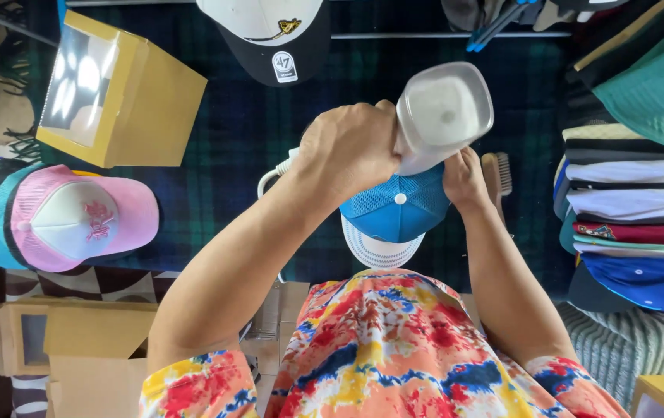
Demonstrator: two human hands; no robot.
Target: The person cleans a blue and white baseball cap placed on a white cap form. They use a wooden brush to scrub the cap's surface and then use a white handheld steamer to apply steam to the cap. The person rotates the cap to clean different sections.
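Note:
My left hand point(347, 147) grips a white handheld appliance point(444, 112), likely a steamer, whose flat translucent base faces up at me. A white cord point(270, 176) trails from it on the left. Just below it sits a blue mesh-backed cap point(398, 207) with a white button on top and a white patterned brim point(378, 249) pointing toward me. My right hand point(463, 179) holds the right side of the blue cap, fingers against its crown. The appliance hovers over the cap's far edge; whether it touches the cap is hidden.
A dark green plaid cloth point(231, 170) covers the surface. A yellow windowed box point(119, 93) stands far left. Pink-and-white caps point(76, 218) are stacked at left, folded caps point(634, 209) piled at right. A black-and-white cap point(270, 35) lies at the back, a wooden brush point(498, 172) beside my right hand, cardboard boxes point(84, 348) lower left.

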